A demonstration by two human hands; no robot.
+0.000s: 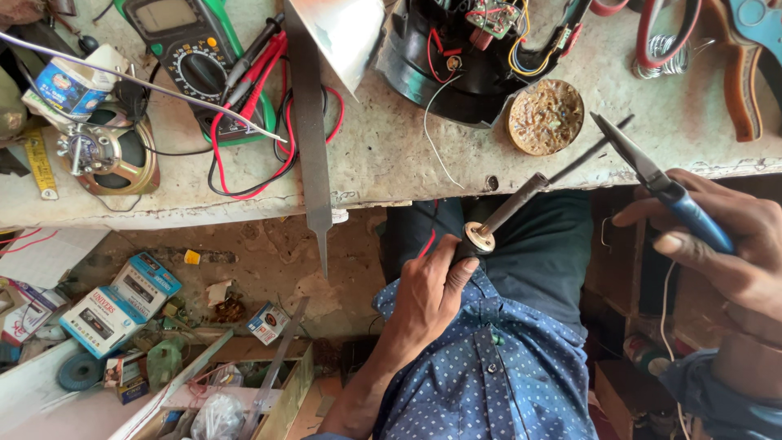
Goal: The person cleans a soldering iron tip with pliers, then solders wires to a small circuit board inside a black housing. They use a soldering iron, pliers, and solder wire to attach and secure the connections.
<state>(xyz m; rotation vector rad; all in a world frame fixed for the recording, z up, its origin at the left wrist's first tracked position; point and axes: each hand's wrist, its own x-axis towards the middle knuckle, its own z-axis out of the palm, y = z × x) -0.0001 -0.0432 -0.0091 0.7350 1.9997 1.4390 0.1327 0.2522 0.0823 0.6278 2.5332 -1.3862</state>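
Blue-handled pliers [664, 189] — right hand [725, 244] closed

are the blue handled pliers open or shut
Shut: the pliers in the right hand show both jaws meeting in one thin point, no gap.

Blue-handled pliers [683, 209]; green multimeter [191, 49]; blue dotted shirt [489, 358].
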